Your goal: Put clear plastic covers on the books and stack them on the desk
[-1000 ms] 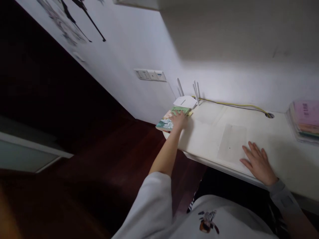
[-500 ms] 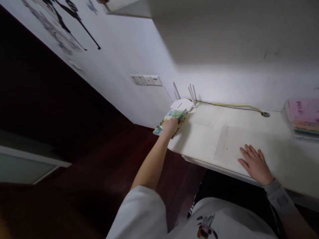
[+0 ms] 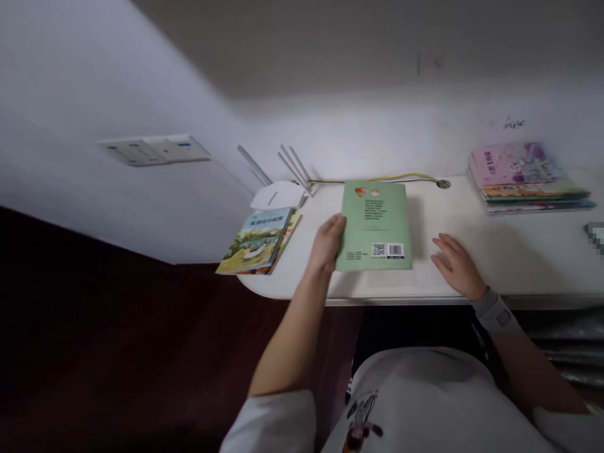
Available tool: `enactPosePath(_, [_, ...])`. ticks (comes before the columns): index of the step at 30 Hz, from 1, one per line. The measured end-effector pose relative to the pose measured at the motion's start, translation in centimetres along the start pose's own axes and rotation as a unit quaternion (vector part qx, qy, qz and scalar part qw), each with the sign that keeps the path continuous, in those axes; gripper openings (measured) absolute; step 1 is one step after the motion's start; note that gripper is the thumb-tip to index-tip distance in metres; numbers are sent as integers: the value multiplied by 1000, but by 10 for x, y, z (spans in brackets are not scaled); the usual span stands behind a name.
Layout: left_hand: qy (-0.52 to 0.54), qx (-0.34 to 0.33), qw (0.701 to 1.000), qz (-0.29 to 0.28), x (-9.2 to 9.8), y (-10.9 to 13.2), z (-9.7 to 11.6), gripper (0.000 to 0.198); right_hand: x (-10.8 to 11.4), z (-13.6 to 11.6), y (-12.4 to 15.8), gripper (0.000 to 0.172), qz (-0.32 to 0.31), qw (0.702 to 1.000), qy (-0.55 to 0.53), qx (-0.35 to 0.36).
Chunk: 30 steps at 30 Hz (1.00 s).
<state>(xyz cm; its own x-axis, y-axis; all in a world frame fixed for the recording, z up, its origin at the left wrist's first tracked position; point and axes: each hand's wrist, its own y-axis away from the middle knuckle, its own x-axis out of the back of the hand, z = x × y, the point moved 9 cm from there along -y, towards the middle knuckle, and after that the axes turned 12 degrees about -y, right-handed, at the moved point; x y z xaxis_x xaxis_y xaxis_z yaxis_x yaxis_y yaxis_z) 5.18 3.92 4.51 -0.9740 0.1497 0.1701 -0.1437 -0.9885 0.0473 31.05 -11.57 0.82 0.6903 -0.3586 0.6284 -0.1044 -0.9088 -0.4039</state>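
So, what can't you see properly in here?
All in the head view:
Green book: other side turned away, hidden by the book itself; small print too tiny to read.
Pink-topped book stack: lower covers hidden beneath upper ones.
Right-edge object: cut off and pixelated.

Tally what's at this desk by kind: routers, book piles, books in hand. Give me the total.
Router: 1 (white)
Book piles: 2 (one in front of the router, one at the right)
Held book: 1 (green, in the left hand)
Total: 4
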Motion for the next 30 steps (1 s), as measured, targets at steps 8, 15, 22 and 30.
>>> enactPosePath(8, [-18, 57, 996, -61, -66, 5, -63, 33, 21, 45, 21, 44, -28, 996, 80, -23])
enactPosePath(15, [-324, -99, 940, -44, -56, 7, -52, 34, 16, 49, 30, 43, -54, 987, 153, -18])
enactPosePath(22, [-536, -137, 833, 18, -58, 24, -60, 52, 15, 49, 32, 44, -53, 983, 178, -8])
enactPosePath(30, [-536, -77, 839, -44, -65, 30, -59, 55, 16, 44, 33, 45, -28, 979, 200, 34])
